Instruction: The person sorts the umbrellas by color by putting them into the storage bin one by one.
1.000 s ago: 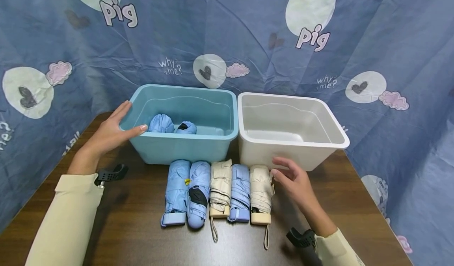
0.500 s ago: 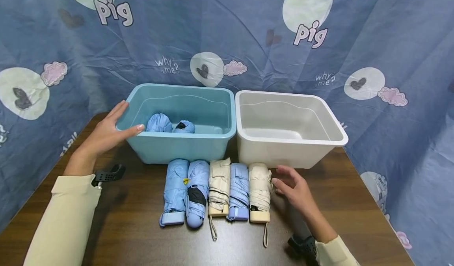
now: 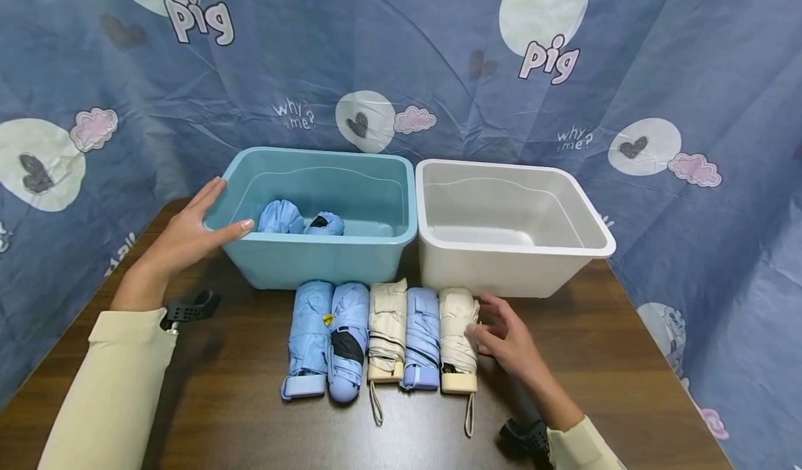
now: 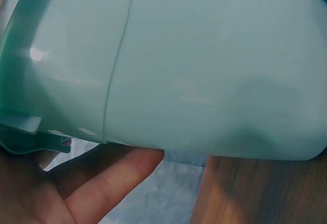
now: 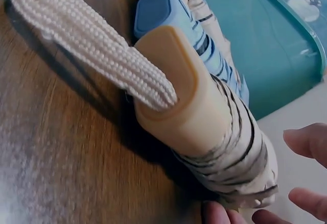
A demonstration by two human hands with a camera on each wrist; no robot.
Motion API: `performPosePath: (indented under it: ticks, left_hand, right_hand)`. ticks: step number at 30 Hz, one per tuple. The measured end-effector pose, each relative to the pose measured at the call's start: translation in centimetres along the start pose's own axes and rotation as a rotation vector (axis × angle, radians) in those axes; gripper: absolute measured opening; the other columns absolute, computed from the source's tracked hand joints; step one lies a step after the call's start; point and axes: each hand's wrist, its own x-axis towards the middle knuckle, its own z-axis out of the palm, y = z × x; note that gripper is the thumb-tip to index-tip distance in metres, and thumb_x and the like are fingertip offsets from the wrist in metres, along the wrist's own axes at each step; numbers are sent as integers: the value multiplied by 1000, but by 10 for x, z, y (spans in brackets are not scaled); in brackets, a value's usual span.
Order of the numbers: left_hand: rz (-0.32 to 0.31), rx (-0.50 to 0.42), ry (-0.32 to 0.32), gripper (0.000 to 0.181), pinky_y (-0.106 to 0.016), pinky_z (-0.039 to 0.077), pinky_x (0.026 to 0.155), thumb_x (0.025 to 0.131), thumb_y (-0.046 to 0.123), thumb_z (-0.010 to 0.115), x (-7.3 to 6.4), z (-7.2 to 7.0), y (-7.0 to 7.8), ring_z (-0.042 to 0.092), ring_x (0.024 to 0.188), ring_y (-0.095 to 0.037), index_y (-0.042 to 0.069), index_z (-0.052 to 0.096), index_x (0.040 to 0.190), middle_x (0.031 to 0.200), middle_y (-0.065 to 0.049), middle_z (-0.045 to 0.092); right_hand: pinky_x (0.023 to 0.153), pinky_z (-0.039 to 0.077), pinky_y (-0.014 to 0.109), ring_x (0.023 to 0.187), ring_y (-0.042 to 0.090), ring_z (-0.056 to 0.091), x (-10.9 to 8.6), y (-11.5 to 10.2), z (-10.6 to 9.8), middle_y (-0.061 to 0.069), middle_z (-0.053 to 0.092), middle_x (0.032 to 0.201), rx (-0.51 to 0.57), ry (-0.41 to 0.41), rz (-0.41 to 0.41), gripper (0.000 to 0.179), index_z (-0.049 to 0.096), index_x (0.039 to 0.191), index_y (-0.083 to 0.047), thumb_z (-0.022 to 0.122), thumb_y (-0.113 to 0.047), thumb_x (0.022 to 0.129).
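Note:
My left hand [image 3: 188, 237] spreads over the left corner of a teal bin [image 3: 319, 264], its thumb along the front rim. In the left wrist view, straight fingers [image 4: 120, 180] touch the bin's outer wall. My right hand [image 3: 510, 338] is at the rightmost cream folded umbrella [image 3: 459, 327], thumb over its right side and fingers beside it. The right wrist view shows its pale handle [image 5: 189, 117] and corded wrist loop [image 5: 97, 45], with fingertips [image 5: 309, 142] spread around the wrapped canopy. Left of it lie a blue umbrella [image 3: 422, 338], another cream one [image 3: 387, 331] and two more blue ones.
Two blue folded umbrellas, one of them [image 3: 280, 217] nearer the left end, stand inside the teal bin. A white bin [image 3: 489, 271] stands beside it on the right, behind my right hand. The wooden table [image 3: 250, 400] ends at a printed blue cloth [image 3: 401, 52].
My right hand has moved down and left, and its thumb now overlaps the rightmost cream umbrella. The left hand stays on the teal bin. The head view has shifted slightly.

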Motion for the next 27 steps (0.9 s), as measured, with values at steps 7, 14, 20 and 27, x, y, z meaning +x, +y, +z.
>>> performPosePath:
  ticks: [7, 14, 20, 27]
  left_hand:
    - [-5, -1, 7, 98, -75, 16, 100, 87, 55, 63, 1, 1, 1, 2, 144, -45, 28, -2, 155, 161, 8, -10]
    - [-17, 4, 2, 100, -76, 17, 99, 86, 56, 63, 1, 1, 1, 2, 144, -46, 28, -3, 155, 161, 6, -10]
    - [-5, -4, 13, 100, -76, 16, 100, 86, 56, 63, 1, 1, 1, 3, 144, -45, 26, -2, 156, 162, 5, -9]
    - [-1, -8, 11, 100, -75, 16, 101, 86, 55, 64, 0, 1, 1, 2, 145, -43, 25, -1, 156, 162, 6, -8]
  right_hand:
    - [63, 56, 33, 102, 39, 61, 5, -5, 8, 27, 49, 133, -109, 2, -26, 65, 42, 142, -11, 74, -13, 86]
    - [73, 52, 37, 99, 31, 62, 8, -8, 13, 20, 58, 125, -297, -15, -80, 70, 44, 143, -17, 78, -25, 82]
    - [80, 47, 43, 102, 28, 56, 13, -7, 17, 17, 59, 125, -485, -32, -209, 78, 43, 145, -14, 80, -33, 79]
    - [77, 46, 44, 100, 30, 54, 13, -6, 24, 21, 57, 116, -564, -26, -203, 83, 43, 147, -19, 81, -39, 76]
